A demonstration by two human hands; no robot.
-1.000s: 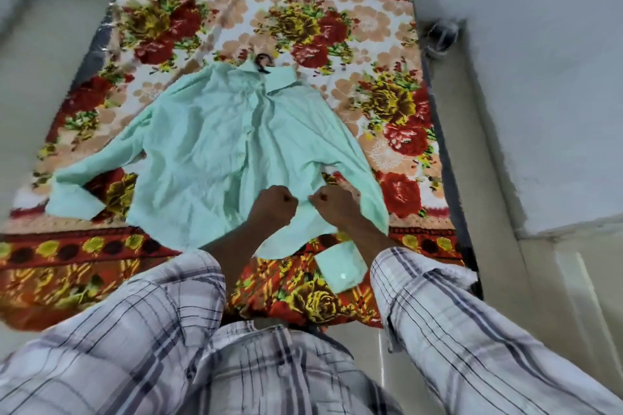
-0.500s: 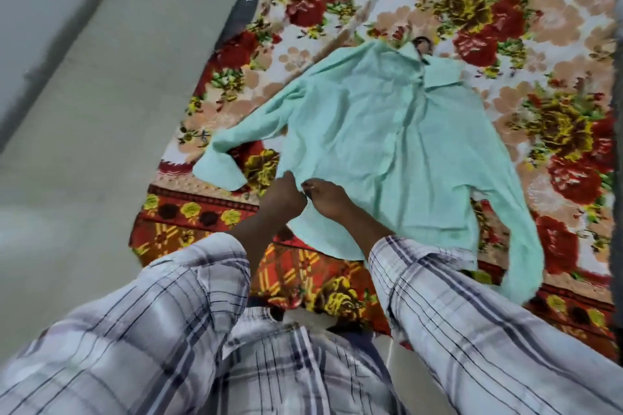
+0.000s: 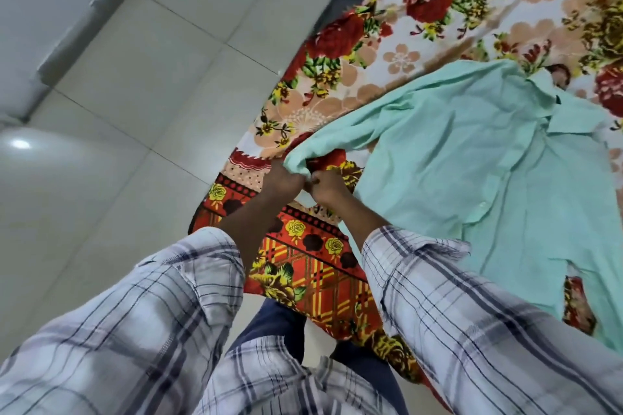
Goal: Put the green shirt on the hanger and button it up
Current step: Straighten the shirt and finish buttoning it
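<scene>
Green cotton lies spread front-up on the flowered blanket (image 3: 303, 266); the shirt (image 3: 472, 172) has its collar toward the far edge and its hem toward the near edge; a dark hook pokes out at the collar, which I take for the hanger (image 3: 559, 75), though it is blurred on my feed. A second ago both hands worked at the bottom of the front opening; now they have gone over to the cuff (image 3: 296, 162) of the sleeve that lies near the blanket's near left corner. The left hand (image 3: 283, 178) grips the cuff, fingers curled round the cloth; the right hand (image 3: 328, 187) is curled close against it and seems to pinch the other flap, though its fingertips are hidden from me. I read the shift this way: the front looks closed, with one button (image 3: 483, 204) showing on the overlapped strip; the cuffs are what remain, so the job looks nearly finished.
</scene>
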